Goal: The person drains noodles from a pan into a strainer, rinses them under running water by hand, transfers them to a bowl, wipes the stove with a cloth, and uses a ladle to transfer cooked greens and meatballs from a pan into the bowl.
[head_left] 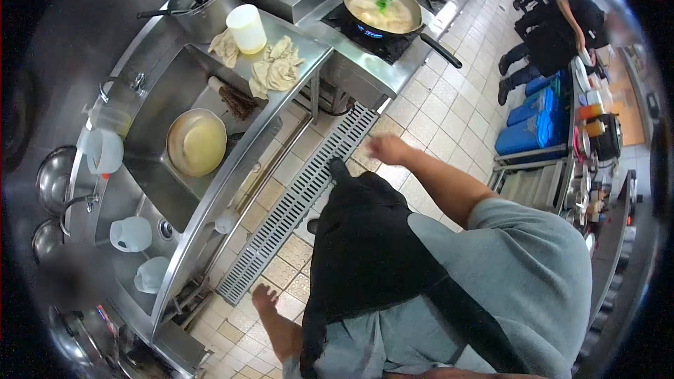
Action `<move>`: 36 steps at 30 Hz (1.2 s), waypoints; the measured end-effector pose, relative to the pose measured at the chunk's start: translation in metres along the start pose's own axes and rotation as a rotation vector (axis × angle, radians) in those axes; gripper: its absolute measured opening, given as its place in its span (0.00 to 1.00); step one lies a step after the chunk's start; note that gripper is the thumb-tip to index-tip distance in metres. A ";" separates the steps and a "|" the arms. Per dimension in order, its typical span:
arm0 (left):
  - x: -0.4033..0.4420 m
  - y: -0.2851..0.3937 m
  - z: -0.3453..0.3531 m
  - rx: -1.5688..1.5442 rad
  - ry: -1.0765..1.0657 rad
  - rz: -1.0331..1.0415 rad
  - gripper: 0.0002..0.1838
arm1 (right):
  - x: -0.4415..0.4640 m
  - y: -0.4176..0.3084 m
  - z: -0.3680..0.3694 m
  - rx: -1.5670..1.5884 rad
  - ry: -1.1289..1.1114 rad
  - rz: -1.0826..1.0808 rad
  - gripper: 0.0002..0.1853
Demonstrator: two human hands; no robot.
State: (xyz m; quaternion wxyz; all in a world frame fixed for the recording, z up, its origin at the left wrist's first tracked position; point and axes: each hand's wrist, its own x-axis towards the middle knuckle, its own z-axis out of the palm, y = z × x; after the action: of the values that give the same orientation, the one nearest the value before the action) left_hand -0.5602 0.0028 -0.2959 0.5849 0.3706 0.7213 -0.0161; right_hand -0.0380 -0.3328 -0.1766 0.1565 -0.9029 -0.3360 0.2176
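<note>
My right hand hangs over the tiled floor beside the floor grate, its fingers curled and somewhat blurred; whether anything is in it I cannot make out. Lower down, my left hand is over the floor near the grate's lower end, fingers apart and holding nothing. A pan of pale liquid with green herbs sits on a lit blue burner, its black handle pointing toward the aisle. Another pan with yellowish liquid rests in the steel sink, next to a bundled brush.
The sink counter holds crumpled cloths and a white container. Plastic jugs stand at the left basin. A metal grate crosses the floor. Several people in black stand at upper right, near blue bins and a loaded counter.
</note>
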 end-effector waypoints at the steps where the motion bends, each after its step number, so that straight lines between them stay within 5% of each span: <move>1: 0.010 0.016 -0.004 -0.012 -0.023 0.057 0.20 | -0.022 0.031 0.030 -0.053 -0.295 0.158 0.18; 4: 0.004 0.067 0.022 -0.069 -0.037 0.141 0.17 | -0.121 0.119 0.110 -0.379 -0.668 0.077 0.18; 5: -0.001 0.079 0.037 -0.011 -0.096 0.192 0.16 | -0.149 0.145 0.129 -0.398 -0.848 0.282 0.19; 7: 0.000 0.084 0.058 0.068 -0.213 0.279 0.15 | -0.223 0.214 0.176 -0.048 -0.807 0.667 0.22; 10: 0.008 0.067 0.115 0.182 -0.265 0.302 0.14 | -0.258 0.227 0.159 0.231 -0.990 0.895 0.18; 12: 0.042 0.014 0.142 0.304 -0.528 0.722 0.12 | -0.256 0.199 0.123 0.328 -0.781 0.959 0.16; 14: -0.018 0.014 0.178 0.178 -0.531 0.168 0.10 | -0.243 0.183 0.091 0.535 -0.479 0.971 0.14; 16: -0.056 0.007 0.219 0.496 -0.395 0.070 0.10 | -0.220 0.185 0.070 0.689 -0.284 0.990 0.14; 19: -0.073 -0.006 0.255 0.634 -0.478 0.086 0.11 | -0.200 0.198 0.043 0.808 -0.021 0.789 0.14; 21: -0.092 0.007 0.282 0.649 -0.471 0.077 0.10 | -0.196 0.223 0.036 0.826 0.002 0.788 0.14; 25: -0.059 0.031 0.326 0.737 -0.498 0.425 0.14 | -0.213 0.298 0.047 0.853 -0.040 0.904 0.12; 28: -0.122 0.099 0.358 0.433 -0.495 0.432 0.17 | -0.237 0.322 0.046 0.783 -0.193 1.109 0.05; 30: -0.153 0.136 0.373 0.205 -0.518 0.572 0.19 | -0.248 0.367 0.074 0.954 -0.425 1.204 0.10; 36: -0.233 0.288 0.393 -0.167 -0.774 0.690 0.22 | -0.226 0.355 0.081 1.125 -0.180 1.211 0.08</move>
State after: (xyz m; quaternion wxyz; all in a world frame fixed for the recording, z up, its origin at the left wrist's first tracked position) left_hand -0.0645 -0.0885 -0.1020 0.8074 0.5055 0.2875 0.0992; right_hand -0.0403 -0.7314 -0.3331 0.4127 -0.6938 0.3555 0.4711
